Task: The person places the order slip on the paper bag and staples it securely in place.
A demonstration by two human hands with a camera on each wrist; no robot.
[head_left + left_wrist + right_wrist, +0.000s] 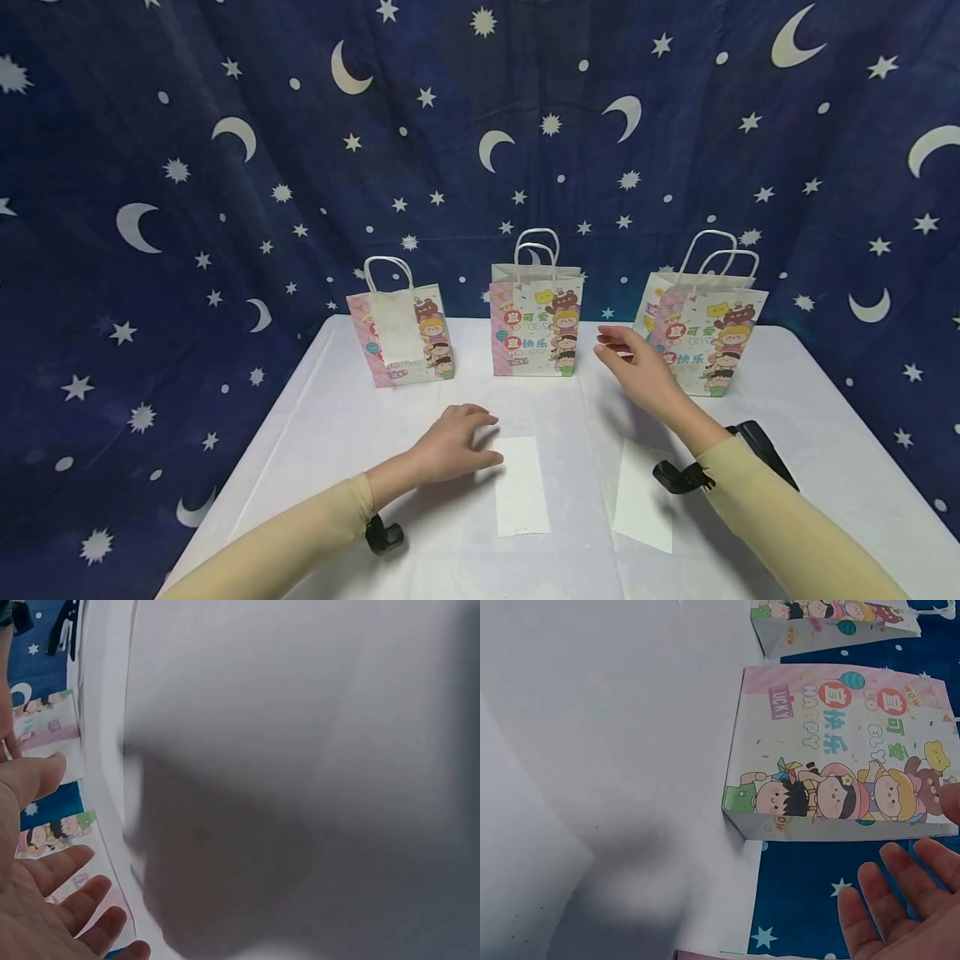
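Note:
My left hand hovers low over the table with fingers apart and nothing between them, beside a white paper strip. To the right lies a second white paper piece. My right hand is raised in front of the right paper gift bag, its fingers loosely bent and holding nothing. In the right wrist view its fingers spread near the middle gift bag. All bags carry cartoon figures and white handles. A white paper strip covers part of the front of the left gift bag.
A white cloth covers the table. Behind the bags hangs a dark blue curtain with moons and stars. Black straps with small devices sit on both wrists, one device below the left sleeve.

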